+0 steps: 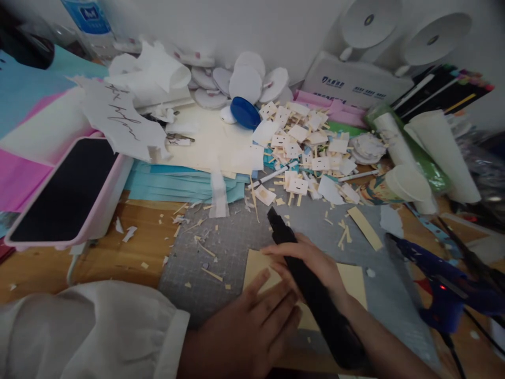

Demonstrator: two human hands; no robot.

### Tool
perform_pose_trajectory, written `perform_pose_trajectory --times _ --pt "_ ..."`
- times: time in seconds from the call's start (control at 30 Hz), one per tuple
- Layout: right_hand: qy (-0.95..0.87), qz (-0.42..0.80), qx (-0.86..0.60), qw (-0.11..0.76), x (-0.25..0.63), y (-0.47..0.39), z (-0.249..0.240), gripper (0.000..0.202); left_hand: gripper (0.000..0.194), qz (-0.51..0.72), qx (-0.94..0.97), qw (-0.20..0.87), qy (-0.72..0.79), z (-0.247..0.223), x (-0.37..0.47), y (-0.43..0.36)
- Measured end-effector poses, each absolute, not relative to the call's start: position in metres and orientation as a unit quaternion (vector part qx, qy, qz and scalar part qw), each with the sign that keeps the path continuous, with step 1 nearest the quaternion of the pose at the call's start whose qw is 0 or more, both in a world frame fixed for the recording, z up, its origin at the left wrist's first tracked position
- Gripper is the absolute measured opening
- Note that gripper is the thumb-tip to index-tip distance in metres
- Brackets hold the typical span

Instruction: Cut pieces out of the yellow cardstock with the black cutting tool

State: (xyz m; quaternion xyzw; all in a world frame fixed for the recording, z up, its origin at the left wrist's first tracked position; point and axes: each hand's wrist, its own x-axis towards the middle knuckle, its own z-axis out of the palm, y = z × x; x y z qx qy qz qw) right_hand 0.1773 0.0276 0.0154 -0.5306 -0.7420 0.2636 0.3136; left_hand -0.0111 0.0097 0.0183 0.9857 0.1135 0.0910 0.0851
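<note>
Long black tool [315, 300], yellow paper [355, 284], gridded mat [179, 279]

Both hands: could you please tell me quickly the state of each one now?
Left hand: open, fingers extended over the yellow sheet, no grip visible.
Right hand: closed around a black tool.

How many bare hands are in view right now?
2: the left hand, fingers spread over the yellow sheet, and the right hand, wrapped around the black cutter. No others show.
</note>
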Motion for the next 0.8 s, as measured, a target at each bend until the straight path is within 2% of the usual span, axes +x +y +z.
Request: perform_pose_trajectory --times 0.1,0.27,0.47,0.8 --pt "-0.792 0.219 -0.491 0.290 0.173 0.031 0.012 0.026 0.040 0.110 0.986 0.080 0.098 0.019 -0.012 0.010" --pt "-0.805 0.158 -0.511 0.259 0.164 0.041 0.016 0.015 0.032 0.158 0.983 0.076 0.056 0.019 -0.014 0.011" --pt "-0.812 0.129 -0.511 0.249 0.156 0.048 0.016 0.014 0.035 0.190 0.976 0.078 0.076 0.011 -0.017 0.005" --pt "-0.818 0.070 -0.507 0.263 0.154 0.041 0.009 0.013 0.040 0.173 0.981 0.070 0.059 0.007 -0.017 0.001"
